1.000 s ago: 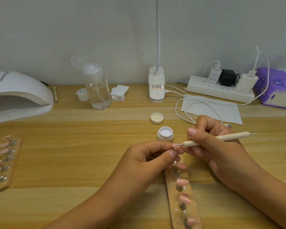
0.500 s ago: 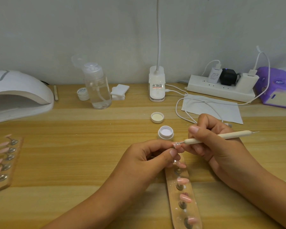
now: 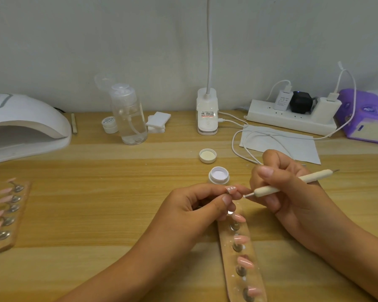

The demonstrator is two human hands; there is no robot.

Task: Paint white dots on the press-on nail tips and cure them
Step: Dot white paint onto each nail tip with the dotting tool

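The left hand [image 3: 196, 211] pinches a pink nail tip [image 3: 231, 189] bearing white dots, at 6 o'clock from the open white gel jar [image 3: 219, 175]. The right hand [image 3: 290, 197] has its fingers curled round the dotting tool [image 3: 292, 182], whose ball end sits just off the tip at 3 o'clock. The holder strip [image 3: 252, 253] lies on the tabletop [image 3: 96, 214] at the hands' 6 o'clock, and the curing lamp [image 3: 24, 125] at 10 o'clock.
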